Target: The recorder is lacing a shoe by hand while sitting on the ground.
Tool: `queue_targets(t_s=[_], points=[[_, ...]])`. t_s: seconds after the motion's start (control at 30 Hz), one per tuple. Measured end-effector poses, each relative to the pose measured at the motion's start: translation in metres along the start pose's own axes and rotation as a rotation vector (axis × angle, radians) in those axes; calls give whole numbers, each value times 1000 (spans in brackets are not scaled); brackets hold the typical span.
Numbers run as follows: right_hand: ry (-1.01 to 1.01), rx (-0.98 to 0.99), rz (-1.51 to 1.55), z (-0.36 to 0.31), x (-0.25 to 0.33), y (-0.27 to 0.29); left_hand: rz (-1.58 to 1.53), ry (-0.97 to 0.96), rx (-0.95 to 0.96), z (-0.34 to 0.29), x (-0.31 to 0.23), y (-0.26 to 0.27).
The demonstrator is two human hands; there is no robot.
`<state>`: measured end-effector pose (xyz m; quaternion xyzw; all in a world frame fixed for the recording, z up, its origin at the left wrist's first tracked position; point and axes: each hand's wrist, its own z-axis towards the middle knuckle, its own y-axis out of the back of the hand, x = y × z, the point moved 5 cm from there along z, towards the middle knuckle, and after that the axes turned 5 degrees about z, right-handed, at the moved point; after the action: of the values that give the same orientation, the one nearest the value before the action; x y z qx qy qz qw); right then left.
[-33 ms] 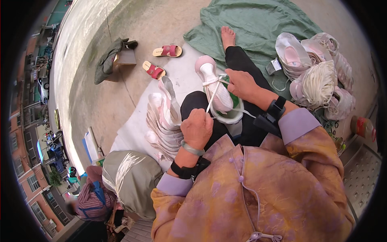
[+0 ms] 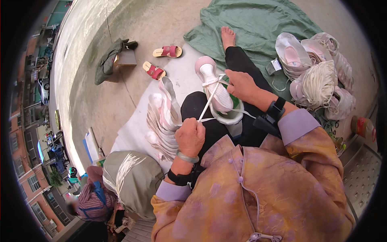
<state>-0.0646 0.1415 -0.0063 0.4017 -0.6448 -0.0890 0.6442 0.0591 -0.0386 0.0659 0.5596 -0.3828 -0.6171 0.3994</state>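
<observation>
A pink and white shoe (image 2: 221, 98) lies between my knees, toe pointing away from me. Under it is a rounded white-rimmed thing (image 2: 230, 119) with green inside; its kind is unclear. Closed fingers of my left hand (image 2: 190, 136) grip a white shoelace (image 2: 206, 108), which stretches taut up to the front of the shoe's opening. My right hand (image 2: 243, 86) is pinched on the lace close to the shoe's right side. A loose lace strand trails beside the rim.
Stacked pale shoe parts (image 2: 165, 135) lie by my left knee. More shoes (image 2: 292, 54) and a bundle of white laces (image 2: 320, 84) sit at right on a green cloth (image 2: 250, 20). Ahead are red slippers (image 2: 168, 51) and a cardboard box (image 2: 125, 58). Another person (image 2: 94, 199) is at lower left.
My left hand has drawn back toward me and slightly left, pulling the lace out longer. My right hand and the shoe stay almost in place.
</observation>
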Motion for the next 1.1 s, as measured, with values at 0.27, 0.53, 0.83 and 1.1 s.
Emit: queue_targets(t_s=[0.27, 0.53, 0.83, 1.1], points=[[-1, -1, 23, -2, 7, -1, 633, 844, 132, -243, 217, 82], [-90, 120, 159, 11, -8, -5, -443, 1274, -311, -218, 201, 95], [-604, 195, 498, 39, -22, -18, -1211, 632, -711, -138, 155, 175], [-592, 30, 715, 39, -11, -14, -1521, -13, -533, -98, 85, 241]])
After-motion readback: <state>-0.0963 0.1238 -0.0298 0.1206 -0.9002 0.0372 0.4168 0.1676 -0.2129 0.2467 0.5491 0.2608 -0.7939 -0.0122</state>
